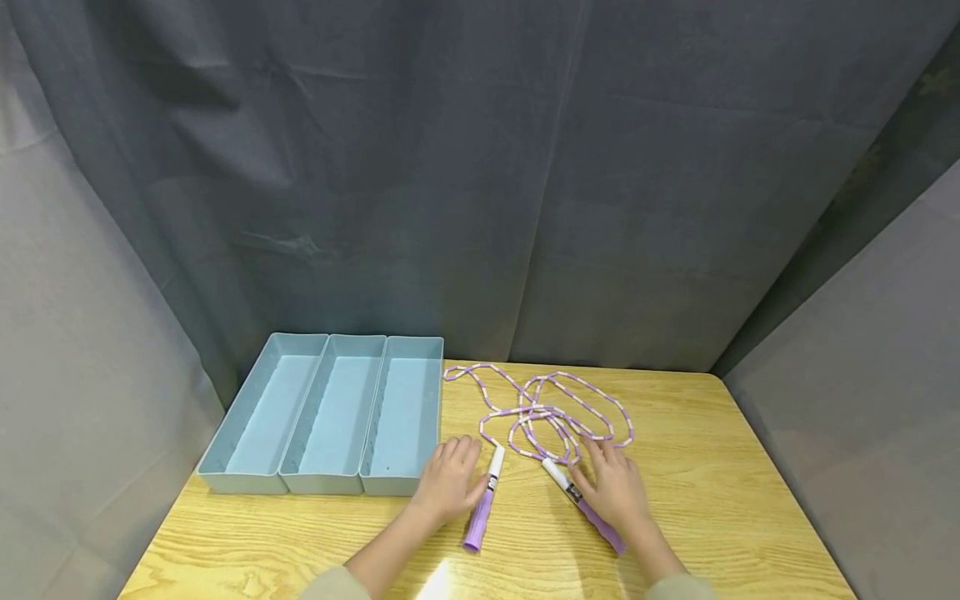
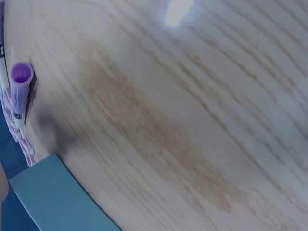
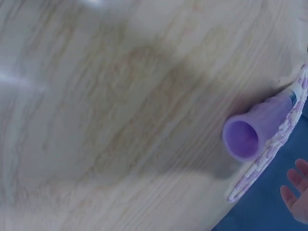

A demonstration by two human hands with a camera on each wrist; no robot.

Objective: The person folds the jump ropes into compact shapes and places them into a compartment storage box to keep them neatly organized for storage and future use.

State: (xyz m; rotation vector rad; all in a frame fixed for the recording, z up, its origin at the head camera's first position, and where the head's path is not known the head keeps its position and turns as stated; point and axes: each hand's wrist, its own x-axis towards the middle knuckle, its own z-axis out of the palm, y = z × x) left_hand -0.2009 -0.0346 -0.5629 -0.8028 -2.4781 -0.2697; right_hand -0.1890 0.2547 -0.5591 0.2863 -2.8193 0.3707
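A beaded jump rope [image 1: 551, 407] in purple and white lies in loose loops on the table. Its two handles, white at the rope end and purple at the flared end, point toward the person. My left hand [image 1: 448, 479] is over the table between the right-hand bin and the left handle [image 1: 482, 512], thumb close to the handle. Beside the right handle [image 1: 597, 523] is my right hand [image 1: 617, 492], its fingertips by the loops; whether they touch is unclear. In the right wrist view its loosely spread fingers [image 3: 298, 185] show near a purple handle [image 3: 264, 122].
Three long blue-grey bins [image 1: 322, 483] stand side by side at the left of the wooden table [image 1: 712, 483]. A dark grey curtain [image 1: 450, 183] hangs behind the table's far edge, with lighter cloth [image 1: 862, 400] at the sides.
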